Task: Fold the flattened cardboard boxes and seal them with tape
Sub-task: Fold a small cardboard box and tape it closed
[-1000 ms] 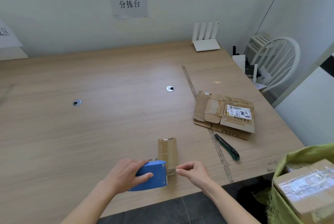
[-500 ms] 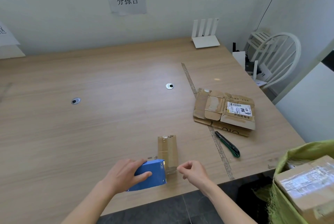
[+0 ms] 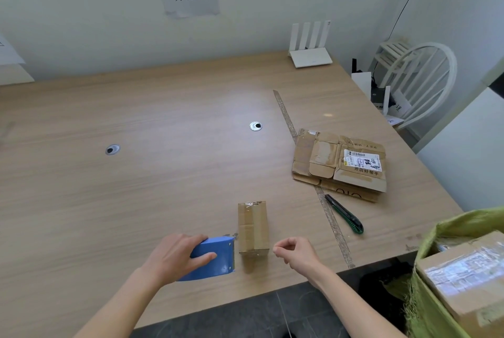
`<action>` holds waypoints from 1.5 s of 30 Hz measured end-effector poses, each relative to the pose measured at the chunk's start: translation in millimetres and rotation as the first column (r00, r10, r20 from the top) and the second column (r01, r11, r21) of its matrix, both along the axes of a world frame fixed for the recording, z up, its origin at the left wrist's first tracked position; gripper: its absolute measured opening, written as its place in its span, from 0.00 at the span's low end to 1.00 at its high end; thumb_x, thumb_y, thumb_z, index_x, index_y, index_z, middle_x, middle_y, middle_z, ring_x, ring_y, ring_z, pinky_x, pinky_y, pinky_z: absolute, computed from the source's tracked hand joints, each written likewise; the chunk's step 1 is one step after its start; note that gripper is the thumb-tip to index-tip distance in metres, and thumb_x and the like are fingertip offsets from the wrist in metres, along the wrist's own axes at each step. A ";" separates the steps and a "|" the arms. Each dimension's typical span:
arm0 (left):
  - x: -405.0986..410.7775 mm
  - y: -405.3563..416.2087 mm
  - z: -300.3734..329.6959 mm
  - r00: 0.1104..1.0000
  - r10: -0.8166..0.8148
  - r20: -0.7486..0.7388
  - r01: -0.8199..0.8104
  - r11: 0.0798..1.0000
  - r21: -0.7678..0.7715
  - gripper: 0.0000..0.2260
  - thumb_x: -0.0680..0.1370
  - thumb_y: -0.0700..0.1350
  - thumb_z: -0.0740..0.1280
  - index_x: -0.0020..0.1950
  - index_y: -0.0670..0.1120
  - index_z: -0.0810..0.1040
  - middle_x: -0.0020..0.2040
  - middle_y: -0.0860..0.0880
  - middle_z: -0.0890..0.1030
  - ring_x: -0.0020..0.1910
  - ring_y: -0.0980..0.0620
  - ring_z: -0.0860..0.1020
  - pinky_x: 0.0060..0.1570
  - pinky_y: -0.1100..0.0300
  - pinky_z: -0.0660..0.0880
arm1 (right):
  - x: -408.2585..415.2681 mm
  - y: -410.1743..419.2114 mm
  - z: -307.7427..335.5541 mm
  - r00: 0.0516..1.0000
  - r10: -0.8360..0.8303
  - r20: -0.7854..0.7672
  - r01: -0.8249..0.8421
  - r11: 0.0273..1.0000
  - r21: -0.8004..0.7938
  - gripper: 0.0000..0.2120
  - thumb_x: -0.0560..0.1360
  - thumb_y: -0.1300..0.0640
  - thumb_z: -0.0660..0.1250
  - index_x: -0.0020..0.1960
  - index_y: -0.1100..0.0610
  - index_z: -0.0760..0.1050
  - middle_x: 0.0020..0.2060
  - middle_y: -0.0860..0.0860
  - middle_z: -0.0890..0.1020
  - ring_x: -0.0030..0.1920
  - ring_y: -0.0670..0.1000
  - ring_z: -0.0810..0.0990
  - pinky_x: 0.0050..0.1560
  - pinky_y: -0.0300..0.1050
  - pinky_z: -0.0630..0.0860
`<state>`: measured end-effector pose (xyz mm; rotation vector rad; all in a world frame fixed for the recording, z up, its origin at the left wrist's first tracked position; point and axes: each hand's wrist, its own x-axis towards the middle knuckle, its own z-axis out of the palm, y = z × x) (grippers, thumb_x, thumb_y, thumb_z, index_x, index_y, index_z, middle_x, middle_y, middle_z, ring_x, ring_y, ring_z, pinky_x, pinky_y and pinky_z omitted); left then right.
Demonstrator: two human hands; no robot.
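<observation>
Presently, low centre of frame, the left hand (image 3: 174, 258) grips the dispenser (image 3: 215, 258) beside the small box (image 3: 253, 228), right hand (image 3: 296, 253) curled, apparently empty; box likely light, stiff, best held by its sides.

White chair (image 3: 425, 78) beside wooden table (image 3: 136, 174), pale walls.

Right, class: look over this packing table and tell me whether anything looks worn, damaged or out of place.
The flattened boxes at the right are second-hand, with torn tape patches and an old shipping label. A worn tape strip runs across the table, its near end scuffed. A utility knife lies loose beside it.
</observation>
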<state>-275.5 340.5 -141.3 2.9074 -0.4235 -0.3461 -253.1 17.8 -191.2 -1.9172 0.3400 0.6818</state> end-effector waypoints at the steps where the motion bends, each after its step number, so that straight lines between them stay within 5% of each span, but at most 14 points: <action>1: 0.5 -0.4 -2.0 1.000 0.001 -0.005 -0.001 1.000 0.002 0.29 0.73 0.72 0.48 0.59 0.57 0.76 0.43 0.57 0.81 0.37 0.56 0.76 0.36 0.63 0.71 | -0.1 2.0 -1.5 1.000 -0.012 0.005 0.012 1.000 -0.011 0.02 0.75 0.56 0.75 0.46 0.54 0.84 0.42 0.49 0.87 0.38 0.45 0.80 0.39 0.37 0.77; 8: 2.8 1.0 -18.6 1.000 0.020 -0.025 -0.019 0.999 0.037 0.30 0.73 0.72 0.47 0.59 0.57 0.75 0.43 0.56 0.81 0.39 0.55 0.77 0.39 0.59 0.74 | 3.0 11.1 -15.3 0.999 -0.041 -0.018 0.040 0.998 -0.055 0.02 0.74 0.55 0.76 0.43 0.51 0.84 0.42 0.46 0.87 0.42 0.45 0.82 0.46 0.40 0.79; 12: 4.8 -1.1 -28.6 0.998 0.051 -0.027 -0.051 0.999 0.004 0.29 0.73 0.72 0.48 0.59 0.57 0.77 0.42 0.56 0.82 0.38 0.55 0.77 0.40 0.57 0.75 | 3.0 14.8 -19.9 0.998 -0.046 -0.041 0.044 0.998 -0.044 0.05 0.76 0.53 0.75 0.49 0.47 0.79 0.49 0.46 0.85 0.50 0.48 0.82 0.56 0.43 0.80; 17: 7.0 1.2 -33.1 0.997 0.074 -0.035 -0.075 0.997 -0.034 0.26 0.75 0.71 0.52 0.57 0.56 0.77 0.41 0.56 0.81 0.37 0.55 0.77 0.39 0.58 0.73 | 4.2 17.6 -30.9 0.997 -0.047 -0.057 0.045 0.998 -0.049 0.08 0.77 0.55 0.72 0.56 0.49 0.83 0.48 0.49 0.84 0.46 0.46 0.80 0.52 0.42 0.79; 24: 7.9 -0.1 -31.3 0.994 0.096 -0.053 -0.099 0.993 -0.061 0.25 0.74 0.70 0.53 0.57 0.56 0.78 0.41 0.55 0.82 0.38 0.54 0.77 0.39 0.57 0.74 | 8.5 26.7 -26.0 0.983 -0.105 0.149 0.135 0.968 -0.212 0.11 0.78 0.55 0.72 0.57 0.44 0.76 0.54 0.45 0.78 0.54 0.46 0.77 0.53 0.40 0.72; 28: 8.1 -2.0 -26.9 0.994 0.097 -0.056 -0.101 0.992 -0.080 0.22 0.76 0.68 0.55 0.57 0.56 0.78 0.41 0.55 0.82 0.38 0.54 0.77 0.39 0.58 0.73 | 20.8 22.7 -30.4 0.909 -0.397 -0.129 0.398 0.917 -0.016 0.14 0.77 0.63 0.71 0.60 0.52 0.80 0.56 0.52 0.80 0.56 0.52 0.77 0.54 0.45 0.72; 31: 8.1 0.0 -26.7 0.994 0.089 -0.056 -0.094 0.993 -0.075 0.23 0.75 0.69 0.54 0.56 0.56 0.78 0.41 0.56 0.81 0.38 0.55 0.77 0.38 0.59 0.73 | 18.4 16.8 -30.7 0.867 -0.470 -0.166 0.465 0.882 -0.071 0.15 0.77 0.65 0.69 0.62 0.54 0.80 0.60 0.55 0.80 0.54 0.53 0.76 0.54 0.47 0.74; 35: 6.7 0.5 -27.9 0.993 0.093 -0.072 -0.100 0.990 -0.102 0.23 0.75 0.69 0.54 0.58 0.56 0.78 0.42 0.56 0.82 0.38 0.55 0.77 0.38 0.60 0.72 | 8.2 29.8 -16.8 0.930 -0.183 0.318 0.288 0.901 -0.325 0.12 0.79 0.57 0.67 0.61 0.47 0.76 0.60 0.45 0.76 0.60 0.47 0.75 0.59 0.42 0.73; 38: 6.7 -0.3 -27.4 0.993 0.095 -0.072 -0.102 0.988 -0.112 0.25 0.75 0.69 0.54 0.59 0.56 0.78 0.42 0.56 0.82 0.38 0.55 0.77 0.39 0.60 0.73 | 7.1 48.2 -5.9 0.786 0.280 0.551 -0.012 0.898 -0.440 0.18 0.80 0.51 0.66 0.70 0.46 0.72 0.67 0.41 0.73 0.68 0.40 0.70 0.71 0.41 0.68; 41: 8.6 -0.2 -25.2 0.993 0.099 -0.070 -0.106 0.989 -0.104 0.22 0.76 0.68 0.56 0.58 0.56 0.78 0.43 0.56 0.82 0.39 0.55 0.77 0.39 0.61 0.72 | 13.9 59.6 -9.2 0.616 0.636 0.465 -0.312 0.739 -0.597 0.30 0.82 0.43 0.62 0.80 0.46 0.58 0.80 0.41 0.54 0.80 0.43 0.51 0.80 0.45 0.50; 45: 11.0 1.0 -25.0 0.992 0.112 -0.055 -0.117 0.988 -0.100 0.19 0.77 0.66 0.58 0.57 0.55 0.78 0.42 0.57 0.82 0.38 0.55 0.77 0.38 0.61 0.71 | 19.5 60.1 -21.5 0.602 0.743 0.292 -0.436 0.612 -0.659 0.36 0.83 0.39 0.56 0.83 0.46 0.41 0.81 0.42 0.37 0.80 0.43 0.35 0.80 0.47 0.37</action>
